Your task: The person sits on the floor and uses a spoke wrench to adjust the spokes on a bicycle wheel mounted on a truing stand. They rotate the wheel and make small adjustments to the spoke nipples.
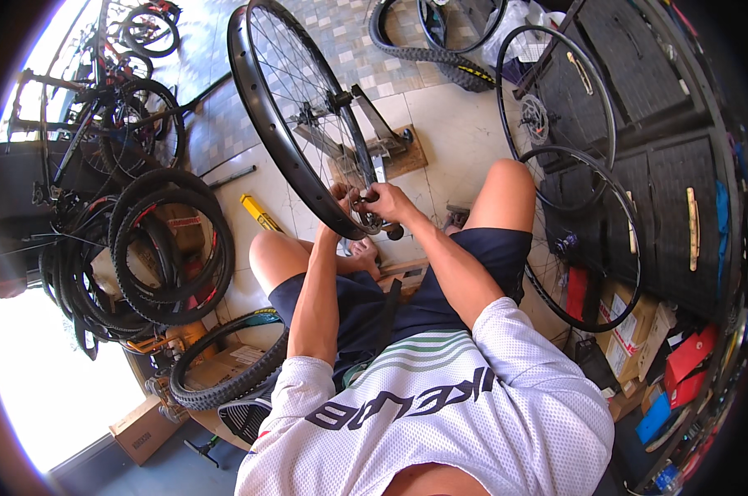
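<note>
A bicycle wheel (262, 124) with a wide black rim and thin spokes stands upright before me in a metal truing stand (372, 117). The stand has a wooden base (410, 157). At the near part of the wheel, just inside the rim, my left hand (341, 201) is closed among the spokes. Close beside it on the right, my right hand (385, 203) has its fingers pinched together at the spokes. Whatever lies between the fingers of either hand is too small and partly hidden to name.
Black tyres (171, 248) hang in a stack at the left, near parked bicycles (146, 112). A yellow box (260, 215) lies on the floor left of the wheel. Spoked wheels (630, 248) lean on dark cabinets (659, 194) at the right. Loose tyres (427, 54) lie farther ahead.
</note>
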### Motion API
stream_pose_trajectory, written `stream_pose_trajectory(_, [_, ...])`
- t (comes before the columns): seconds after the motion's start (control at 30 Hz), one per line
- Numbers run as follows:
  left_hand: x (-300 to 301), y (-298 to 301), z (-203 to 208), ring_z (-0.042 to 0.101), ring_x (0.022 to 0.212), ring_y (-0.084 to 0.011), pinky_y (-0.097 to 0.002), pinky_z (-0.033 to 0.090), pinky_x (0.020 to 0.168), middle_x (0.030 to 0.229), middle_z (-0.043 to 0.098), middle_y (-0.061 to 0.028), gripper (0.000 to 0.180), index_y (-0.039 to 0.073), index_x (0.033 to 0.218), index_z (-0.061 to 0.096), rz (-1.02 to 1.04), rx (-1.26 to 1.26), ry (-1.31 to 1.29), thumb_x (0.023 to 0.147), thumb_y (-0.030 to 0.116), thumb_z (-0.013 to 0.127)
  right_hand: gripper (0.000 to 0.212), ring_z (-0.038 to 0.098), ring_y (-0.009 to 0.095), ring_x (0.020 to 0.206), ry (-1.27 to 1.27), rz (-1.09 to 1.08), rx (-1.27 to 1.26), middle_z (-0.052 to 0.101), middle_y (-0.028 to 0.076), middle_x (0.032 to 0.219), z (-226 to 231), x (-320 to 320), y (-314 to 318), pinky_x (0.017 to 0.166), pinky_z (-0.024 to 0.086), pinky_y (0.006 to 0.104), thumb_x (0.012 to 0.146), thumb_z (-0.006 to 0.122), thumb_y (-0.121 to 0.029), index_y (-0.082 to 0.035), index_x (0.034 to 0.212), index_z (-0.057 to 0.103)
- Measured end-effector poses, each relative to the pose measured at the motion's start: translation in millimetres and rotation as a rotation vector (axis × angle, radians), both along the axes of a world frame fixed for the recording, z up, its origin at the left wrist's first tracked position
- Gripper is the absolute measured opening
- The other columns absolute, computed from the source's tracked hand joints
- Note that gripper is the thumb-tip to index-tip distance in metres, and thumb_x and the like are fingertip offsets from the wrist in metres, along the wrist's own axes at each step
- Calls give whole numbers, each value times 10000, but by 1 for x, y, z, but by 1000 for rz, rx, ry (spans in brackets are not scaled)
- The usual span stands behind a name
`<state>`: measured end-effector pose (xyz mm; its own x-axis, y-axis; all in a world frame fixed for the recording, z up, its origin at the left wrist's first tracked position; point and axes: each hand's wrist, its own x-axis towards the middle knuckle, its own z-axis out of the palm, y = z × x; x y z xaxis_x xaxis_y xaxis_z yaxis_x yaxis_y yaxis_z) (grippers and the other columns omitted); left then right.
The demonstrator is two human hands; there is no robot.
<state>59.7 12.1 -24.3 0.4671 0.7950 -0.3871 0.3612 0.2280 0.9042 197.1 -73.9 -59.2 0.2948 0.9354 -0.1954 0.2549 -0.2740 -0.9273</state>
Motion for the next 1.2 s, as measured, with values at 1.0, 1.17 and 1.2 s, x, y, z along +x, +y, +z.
stream_pose_trajectory(1.0, [2,1,26,614,1011,-185,-318,456,791,1090,648,-68,535,41,1232,552,118,-356,-191,914,462,642,202,652,142,763,680,-369,59,679,70,902,5,29,-8,590,526,288,909,633,-126,-25,1078,586])
stream_pose_trajectory(1.17, [3,-2,28,602,1027,-191,-326,443,812,1124,634,-83,591,31,1260,542,115,-357,-213,927,517,588,183,639,145,768,480,-262,17,699,81,886,-11,27,-10,600,510,299,865,685,-109,-15,1016,643])
stream_pose_trajectory(1.2, [2,-3,24,599,1027,-193,-326,441,816,1131,630,-88,602,31,1265,541,155,-375,-238,930,530,575,162,631,136,778,430,-222,35,695,72,888,-13,26,-10,618,508,294,878,665,-98,-22,1020,653])
